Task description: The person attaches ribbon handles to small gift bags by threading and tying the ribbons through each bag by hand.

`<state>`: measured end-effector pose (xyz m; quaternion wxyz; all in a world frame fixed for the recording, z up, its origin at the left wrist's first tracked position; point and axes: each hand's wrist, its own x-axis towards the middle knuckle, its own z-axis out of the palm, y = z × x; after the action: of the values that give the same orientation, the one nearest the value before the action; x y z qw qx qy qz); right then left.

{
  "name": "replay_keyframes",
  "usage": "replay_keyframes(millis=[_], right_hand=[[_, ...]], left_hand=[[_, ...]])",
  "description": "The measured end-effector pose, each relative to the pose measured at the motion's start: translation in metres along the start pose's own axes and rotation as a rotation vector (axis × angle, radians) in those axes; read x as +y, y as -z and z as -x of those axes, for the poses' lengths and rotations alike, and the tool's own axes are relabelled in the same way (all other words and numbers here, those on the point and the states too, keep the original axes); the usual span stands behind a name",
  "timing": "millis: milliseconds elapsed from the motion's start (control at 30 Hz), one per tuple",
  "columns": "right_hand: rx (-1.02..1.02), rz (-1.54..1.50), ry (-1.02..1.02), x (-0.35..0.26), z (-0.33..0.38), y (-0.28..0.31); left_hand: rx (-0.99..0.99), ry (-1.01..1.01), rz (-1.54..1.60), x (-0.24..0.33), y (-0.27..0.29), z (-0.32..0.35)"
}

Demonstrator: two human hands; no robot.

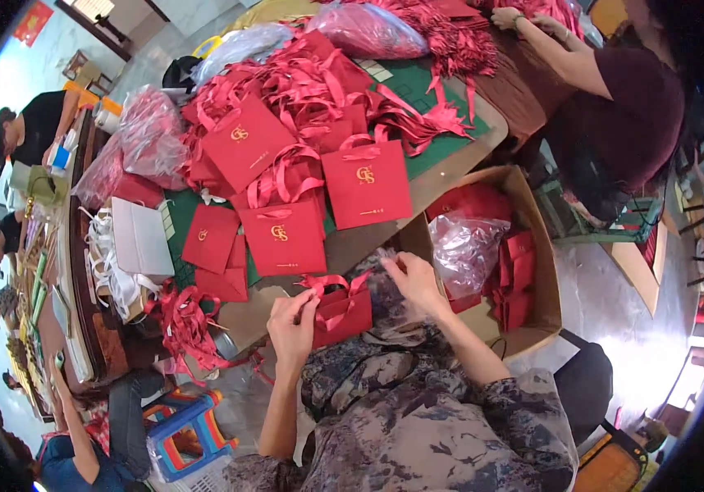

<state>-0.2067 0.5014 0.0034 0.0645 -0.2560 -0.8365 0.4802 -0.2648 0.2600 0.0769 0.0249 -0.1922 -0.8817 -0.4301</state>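
Observation:
A small red paper gift bag [344, 318] with a red ribbon handle [337, 283] is in front of me at the table's near edge. My left hand [293, 324] pinches the left end of that ribbon between thumb and fingers. My right hand [419, 285] is raised to the right of the bag, above my lap, its fingers bent together. Whatever its fingertips may hold is too small and blurred to name. Finished-looking red bags with gold print, such as a flat red bag [366, 184], lie just beyond my hands.
A heap of red ribbons [307, 78] and bags covers the green-topped table [438, 160]. At my right stands an open cardboard box [542, 287] with red bags and clear plastic [468, 250]. A white box [143, 236] is at left. A co-worker [614, 107] works at far right.

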Motion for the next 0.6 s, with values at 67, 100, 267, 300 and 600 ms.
replay_keyframes(millis=[67, 100, 267, 300, 600], right_hand=[[-0.077, 0.087, -0.088, 0.006, -0.012, -0.01], [-0.079, 0.089, -0.084, 0.009, -0.013, -0.014], [-0.04, -0.05, 0.088, 0.008, -0.015, -0.03], [-0.047, -0.049, 0.095, 0.01, -0.011, -0.031], [-0.233, -0.487, 0.277, -0.092, 0.028, -0.016]], left_hand=[[-0.004, 0.0, 0.006, 0.003, 0.0, -0.002], [-0.013, -0.005, 0.011, 0.004, 0.0, -0.003], [0.01, -0.036, 0.011, 0.009, -0.003, -0.005], [-0.003, -0.033, 0.014, 0.011, -0.005, -0.006], [-0.096, 0.046, 0.048, 0.018, -0.005, -0.004]])
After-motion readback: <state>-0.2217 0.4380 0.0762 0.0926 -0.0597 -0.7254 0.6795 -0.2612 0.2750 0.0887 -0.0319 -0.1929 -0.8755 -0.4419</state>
